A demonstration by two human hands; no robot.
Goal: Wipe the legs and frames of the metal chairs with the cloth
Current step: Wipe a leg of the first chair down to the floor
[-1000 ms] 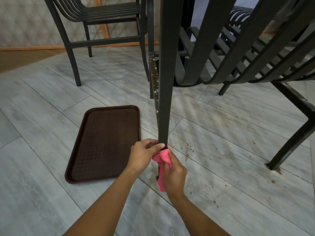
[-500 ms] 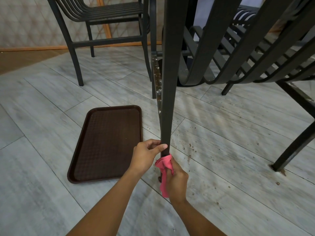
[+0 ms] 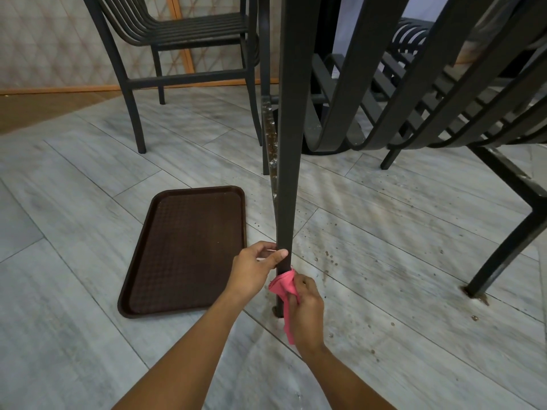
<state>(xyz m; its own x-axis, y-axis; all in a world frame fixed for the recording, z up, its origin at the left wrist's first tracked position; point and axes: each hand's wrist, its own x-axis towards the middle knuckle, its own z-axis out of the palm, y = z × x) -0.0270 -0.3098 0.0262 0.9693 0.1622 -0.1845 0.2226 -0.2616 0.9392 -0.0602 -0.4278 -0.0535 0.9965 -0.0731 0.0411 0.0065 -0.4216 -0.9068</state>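
Two hands low: left hand (image 3: 255, 269) grips chair leg (image 3: 288, 173); right hand (image 3: 305, 309) clutches pink cloth (image 3: 284, 287).

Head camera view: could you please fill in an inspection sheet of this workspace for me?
Surface: grey tiled floor, brown specks right of the leg.
Job's things: black chair leg upright, grime on its left edge; pink cloth pressed against its lower end.
Clutter: brown tray flat on the floor, left of the leg.
Grippers: left hand grips the leg above the cloth; right hand holds the cloth.
Cables: nothing seen.
Surroundings: second chair behind, patterned wall.
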